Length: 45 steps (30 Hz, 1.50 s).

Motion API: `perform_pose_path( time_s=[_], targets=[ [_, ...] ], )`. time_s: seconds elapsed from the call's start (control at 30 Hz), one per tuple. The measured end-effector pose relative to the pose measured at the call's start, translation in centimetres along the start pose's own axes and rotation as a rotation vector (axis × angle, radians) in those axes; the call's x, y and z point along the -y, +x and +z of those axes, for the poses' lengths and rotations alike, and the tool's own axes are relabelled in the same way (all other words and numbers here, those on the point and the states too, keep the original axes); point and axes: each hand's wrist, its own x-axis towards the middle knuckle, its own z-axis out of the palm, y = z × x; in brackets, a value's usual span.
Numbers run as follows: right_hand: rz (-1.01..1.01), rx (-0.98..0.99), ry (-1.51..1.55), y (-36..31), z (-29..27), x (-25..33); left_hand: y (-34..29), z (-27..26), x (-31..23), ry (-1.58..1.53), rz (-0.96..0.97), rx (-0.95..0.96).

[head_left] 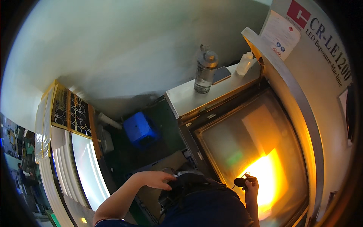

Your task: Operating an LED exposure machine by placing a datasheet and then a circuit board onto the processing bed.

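Observation:
My right hand (251,185) is closed around a small black object with a thin loop (239,182); its kind is hard to make out. It is over the glass bed (221,142) of a large machine, beside a bright yellow patch of light. My left hand (155,179) is at my waist, fingers loosely stretched, tips against or just beside a dark pouch or bunched cloth (177,187). I cannot tell whether those fingertips touch it.
A water bottle (205,72), a phone (221,75) and a white squeeze bottle (245,63) stand or lie on the machine's ledge (189,99). The raised lid (302,102) curves along the right. A blue stool (139,128) is on the floor; a lit panel (89,166) stands left.

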Motion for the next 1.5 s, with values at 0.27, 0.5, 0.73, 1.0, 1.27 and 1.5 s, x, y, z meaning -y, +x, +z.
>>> perform_pose_path(
  time_s=[0.27,0.5,0.73,1.0,1.27,1.5],
  targets=[
    [0.029,0.084,-0.088,0.5,0.8,0.5,-0.6,3.1,-5.7,0.168,0.586,-0.345],
    [-0.007,0.096,-0.06,1.0,0.5,-0.4,-1.5,3.8,-7.5,0.312,0.354,-0.316],
    [0.031,0.068,-0.091,0.6,0.5,-0.1,-2.6,2.7,-8.9,0.199,0.352,-0.282],
    [0.027,0.078,-0.073,0.6,0.7,-0.8,-1.9,0.5,-10.9,0.378,0.352,-0.097],
    [0.045,0.08,-0.103,0.5,0.6,-0.3,1.0,-1.4,-8.4,-0.149,0.521,0.106],
    [0.053,0.096,-0.07,1.1,0.2,-0.4,3.6,-1.5,-5.4,0.254,0.55,-0.496]
  ],
)
